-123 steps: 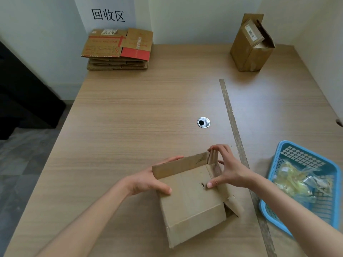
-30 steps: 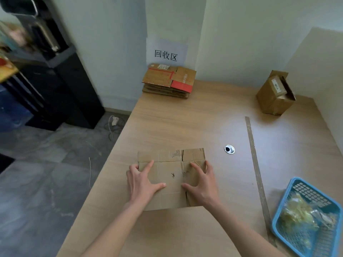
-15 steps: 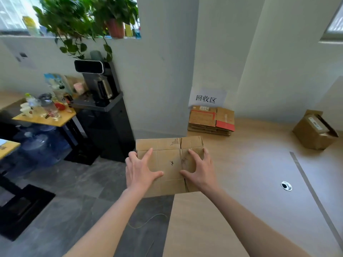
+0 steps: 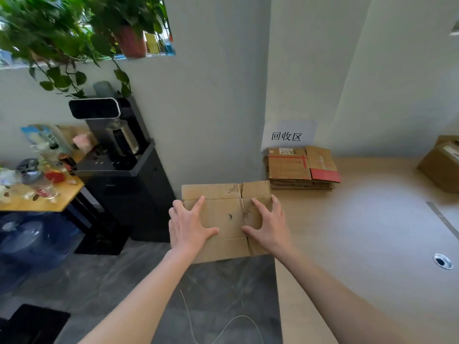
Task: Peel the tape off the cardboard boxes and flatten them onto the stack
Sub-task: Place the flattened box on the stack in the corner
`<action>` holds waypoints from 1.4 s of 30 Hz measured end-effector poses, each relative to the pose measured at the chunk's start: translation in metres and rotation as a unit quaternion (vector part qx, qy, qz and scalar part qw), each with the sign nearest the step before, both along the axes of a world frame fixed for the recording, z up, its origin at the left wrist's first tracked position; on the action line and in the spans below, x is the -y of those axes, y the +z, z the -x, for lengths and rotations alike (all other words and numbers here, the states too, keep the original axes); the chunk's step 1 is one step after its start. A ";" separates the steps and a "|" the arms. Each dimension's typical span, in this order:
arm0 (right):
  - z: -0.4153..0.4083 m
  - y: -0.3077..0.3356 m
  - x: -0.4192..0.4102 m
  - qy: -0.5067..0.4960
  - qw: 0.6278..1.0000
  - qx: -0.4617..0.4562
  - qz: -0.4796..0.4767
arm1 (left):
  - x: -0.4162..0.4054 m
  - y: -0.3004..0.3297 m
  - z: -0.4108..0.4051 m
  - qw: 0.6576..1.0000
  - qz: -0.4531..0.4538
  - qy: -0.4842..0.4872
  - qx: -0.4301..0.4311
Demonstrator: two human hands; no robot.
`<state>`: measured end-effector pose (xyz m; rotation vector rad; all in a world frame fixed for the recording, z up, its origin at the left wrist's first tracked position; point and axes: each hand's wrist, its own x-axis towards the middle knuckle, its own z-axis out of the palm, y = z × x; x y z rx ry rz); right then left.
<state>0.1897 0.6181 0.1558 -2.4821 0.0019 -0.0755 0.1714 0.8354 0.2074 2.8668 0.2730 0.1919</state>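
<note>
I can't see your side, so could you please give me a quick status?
Left hand and right hand gripping flattened box, held off the table edge. Stack ahead by the wall. Nothing between them.

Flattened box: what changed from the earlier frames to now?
The flattened box, still half-erected on the table four seconds ago, was pressed flat, then lifted by the left hand and right hand and carried left past the table's edge, toward the stack. Both hands hold it with spread fingers on top. Stack and untouched box stayed put.
</note>
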 end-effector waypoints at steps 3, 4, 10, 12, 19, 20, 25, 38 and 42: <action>-0.031 0.005 -0.014 -0.025 1.000 -0.003 0.013 | -0.012 0.004 -0.041 1.000 -0.006 -0.016 -0.016; -0.040 0.007 -0.016 -0.033 0.999 -0.004 0.018 | -0.014 0.005 -0.054 0.999 -0.006 -0.022 -0.023; -0.097 0.024 -0.011 -0.079 0.996 -0.012 0.025 | -0.010 0.020 -0.130 0.997 -0.004 -0.071 -0.030; -0.119 0.031 -0.005 -0.095 0.995 -0.012 0.028 | -0.004 0.026 -0.159 0.995 0.009 -0.093 -0.029; -0.187 0.052 0.028 -0.175 0.983 -0.017 0.051 | 0.031 0.036 -0.255 0.985 0.045 -0.165 -0.030; -0.194 0.053 0.036 -0.185 0.981 -0.017 0.056 | 0.039 0.036 -0.268 0.982 0.054 -0.179 -0.035; -0.241 0.048 0.089 -0.220 0.972 -0.033 0.072 | 0.094 0.020 -0.331 0.971 0.089 -0.217 -0.048; -0.418 -0.078 0.280 -0.198 0.968 -0.138 0.062 | 0.280 -0.122 -0.507 0.963 0.073 -0.212 -0.146; -0.456 -0.133 0.315 -0.159 0.964 -0.196 0.087 | 0.309 -0.177 -0.538 0.957 0.048 -0.209 -0.197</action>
